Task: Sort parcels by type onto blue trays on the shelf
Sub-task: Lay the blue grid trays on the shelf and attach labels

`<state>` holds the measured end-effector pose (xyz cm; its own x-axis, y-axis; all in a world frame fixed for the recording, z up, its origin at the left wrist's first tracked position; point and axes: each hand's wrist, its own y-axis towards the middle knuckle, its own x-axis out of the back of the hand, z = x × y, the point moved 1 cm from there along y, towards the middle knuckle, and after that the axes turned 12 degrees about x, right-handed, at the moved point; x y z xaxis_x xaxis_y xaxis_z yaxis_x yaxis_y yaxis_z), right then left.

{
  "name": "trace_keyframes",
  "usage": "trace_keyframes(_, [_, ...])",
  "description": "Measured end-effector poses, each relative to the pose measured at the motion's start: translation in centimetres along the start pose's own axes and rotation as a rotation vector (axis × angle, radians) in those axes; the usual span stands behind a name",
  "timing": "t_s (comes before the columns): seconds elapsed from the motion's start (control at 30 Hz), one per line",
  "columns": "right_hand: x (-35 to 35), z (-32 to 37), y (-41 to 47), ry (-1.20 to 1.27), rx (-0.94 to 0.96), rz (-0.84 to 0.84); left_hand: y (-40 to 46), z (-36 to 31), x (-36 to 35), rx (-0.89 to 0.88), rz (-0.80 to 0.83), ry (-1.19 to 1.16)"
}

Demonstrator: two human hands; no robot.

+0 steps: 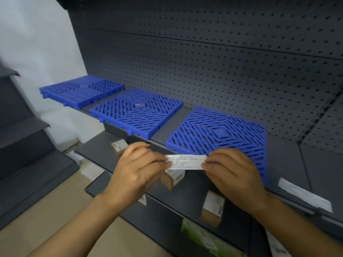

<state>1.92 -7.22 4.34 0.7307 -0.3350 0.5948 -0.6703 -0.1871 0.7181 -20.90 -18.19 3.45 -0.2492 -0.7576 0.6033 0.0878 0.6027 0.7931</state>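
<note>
Three blue slotted trays lie in a row on the dark shelf: a left tray (81, 90), a middle tray (137, 112) and a right tray (219, 134). Nothing lies on them. My left hand (137, 169) and my right hand (232, 175) each pinch one end of a small white printed label strip (186, 161), held flat in front of the right tray's near edge. On the lower shelf sit small brown parcels with white labels: one (119, 146) at the left, one (173, 178) under the strip and one (212, 207) further right.
A dark pegboard wall (222, 62) backs the shelf. A white label (304, 194) is stuck on the shelf's front edge at the right. A green-printed flat packet (204, 236) lies on a lower level. More grey shelving (22, 138) stands at the left.
</note>
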Motion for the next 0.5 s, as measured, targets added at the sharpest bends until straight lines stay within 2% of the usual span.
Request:
trace_keyframes(0.3, [-9.9, 4.7, 12.5, 0.056, 0.032, -0.027, -3.2, 13.2, 8.8, 0.03, -0.051, 0.119])
trace_keyframes(0.5, [-14.9, 5.8, 18.0, 0.106, 0.039, -0.01, -4.6, 19.6, 11.1, 0.068, -0.088, 0.127])
